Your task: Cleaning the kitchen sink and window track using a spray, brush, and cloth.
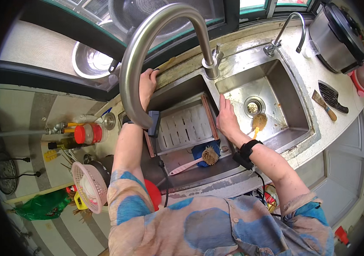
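Observation:
My left hand (148, 85) reaches behind the arched faucet (130, 64) to the window ledge (172, 65). Its fingers curl near a small dark edge, and the faucet covers part of the hand, so whether it grips anything is unclear. My right hand (227, 119) rests on the divider between the two steel basins, fingers extended and nothing seen in them. In the left basin (198, 84) sits a slotted metal tray (182, 126) with wooden side strips (210, 116). Below it, a pink-handled scrub brush (210, 156) lies partly over a blue cloth (198, 150).
The right basin (284, 96) holds a yellow-handled brush (259, 122) near its drain. A cleaver (330, 95) and a scraper (324, 105) lie on the right counter, before a pressure cooker (338, 41). At left are a red-lidded jar (87, 133) and a pink colander (87, 187).

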Motion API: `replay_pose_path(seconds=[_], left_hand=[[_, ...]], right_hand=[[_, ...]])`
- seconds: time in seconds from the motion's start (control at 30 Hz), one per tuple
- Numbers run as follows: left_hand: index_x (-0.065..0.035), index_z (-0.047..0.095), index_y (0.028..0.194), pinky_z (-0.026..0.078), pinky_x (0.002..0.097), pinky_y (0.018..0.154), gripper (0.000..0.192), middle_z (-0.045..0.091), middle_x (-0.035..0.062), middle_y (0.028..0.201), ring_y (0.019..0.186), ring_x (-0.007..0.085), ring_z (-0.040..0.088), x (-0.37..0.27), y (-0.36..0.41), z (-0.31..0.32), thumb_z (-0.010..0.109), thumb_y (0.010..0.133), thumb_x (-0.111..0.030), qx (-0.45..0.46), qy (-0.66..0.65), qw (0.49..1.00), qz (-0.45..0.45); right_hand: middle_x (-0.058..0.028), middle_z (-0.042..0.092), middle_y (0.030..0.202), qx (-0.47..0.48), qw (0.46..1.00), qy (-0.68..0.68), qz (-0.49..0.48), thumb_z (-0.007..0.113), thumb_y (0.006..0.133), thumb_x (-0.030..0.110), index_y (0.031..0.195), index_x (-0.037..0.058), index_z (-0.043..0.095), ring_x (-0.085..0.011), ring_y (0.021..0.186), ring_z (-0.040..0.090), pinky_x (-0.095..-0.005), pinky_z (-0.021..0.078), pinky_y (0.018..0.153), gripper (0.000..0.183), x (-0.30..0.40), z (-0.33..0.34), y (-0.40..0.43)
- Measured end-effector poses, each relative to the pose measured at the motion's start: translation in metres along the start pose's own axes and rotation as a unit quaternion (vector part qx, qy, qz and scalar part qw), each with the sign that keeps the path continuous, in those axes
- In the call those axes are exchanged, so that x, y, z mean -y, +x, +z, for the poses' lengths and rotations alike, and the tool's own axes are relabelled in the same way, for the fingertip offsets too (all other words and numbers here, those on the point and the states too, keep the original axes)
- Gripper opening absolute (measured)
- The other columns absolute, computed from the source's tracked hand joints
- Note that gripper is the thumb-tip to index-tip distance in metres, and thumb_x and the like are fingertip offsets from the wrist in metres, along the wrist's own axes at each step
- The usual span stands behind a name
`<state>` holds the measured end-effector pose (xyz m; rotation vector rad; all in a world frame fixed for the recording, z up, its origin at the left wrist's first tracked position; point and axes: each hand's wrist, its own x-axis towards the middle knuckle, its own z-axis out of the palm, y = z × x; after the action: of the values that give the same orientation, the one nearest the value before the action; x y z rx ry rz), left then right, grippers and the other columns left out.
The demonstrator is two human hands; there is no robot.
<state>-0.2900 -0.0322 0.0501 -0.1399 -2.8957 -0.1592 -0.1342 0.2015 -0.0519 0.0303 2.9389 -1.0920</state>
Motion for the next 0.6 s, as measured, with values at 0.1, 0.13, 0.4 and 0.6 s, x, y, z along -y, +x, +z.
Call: replay_pose_path(seconds=[0.1,0.13,0.4,0.6], left_hand=[[-0.0213,0.067,0.092,0.049,0.0449,0.063,0.03,0.064,0.0149,0.073,0.072,0.0356,0.062,0.001,0.001,-0.013,0.049,0.087,-0.045,0.011,-0.001,0.999,0.032],[-0.0212,0.067,0.092,0.049,0.0446,0.063,0.031,0.064,0.0145,0.072,0.071,0.0353,0.063,0.006,0.001,-0.016,0.049,0.087,-0.046,0.028,0.002,0.999,0.033],[-0.0218,0.068,0.094,0.049,0.0433,0.063,0.032,0.065,0.0136,0.074,0.072,0.0337,0.063,-0.011,0.015,-0.014,0.049,0.087,-0.047,-0.025,-0.016,0.997,0.075],[-0.0243,0.068,0.093,0.049,0.0433,0.063,0.033,0.065,0.012,0.073,0.072,0.0329,0.063,0.032,0.008,-0.018,0.05,0.085,-0.05,-0.036,-0.087,0.994,0.061]], right_hand=[[-0.0242,0.04,0.114,-0.001,1.0,0.002,0.006,0.062,0.066,-0.004,0.134,-0.0064,0.018,-0.0404,0.101,0.047,-0.0426,0.0479,0.083,0.081,-0.002,0.001,0.001],[-0.0242,0.04,0.114,-0.003,1.0,0.001,0.009,0.062,0.066,-0.004,0.134,-0.0064,0.018,-0.0404,0.101,0.047,-0.0426,0.0479,0.083,0.081,-0.004,0.001,0.002],[-0.0233,0.04,0.113,-0.003,1.0,-0.022,0.01,0.064,0.067,-0.001,0.134,-0.0051,0.019,-0.0396,0.1,0.048,-0.0428,0.0495,0.081,0.082,0.0,0.002,0.001],[-0.0247,0.04,0.111,-0.003,1.0,0.019,0.017,0.051,0.067,-0.008,0.134,-0.0044,0.021,-0.0409,0.102,0.045,-0.0445,0.0438,0.086,0.073,0.001,0.002,0.001]])
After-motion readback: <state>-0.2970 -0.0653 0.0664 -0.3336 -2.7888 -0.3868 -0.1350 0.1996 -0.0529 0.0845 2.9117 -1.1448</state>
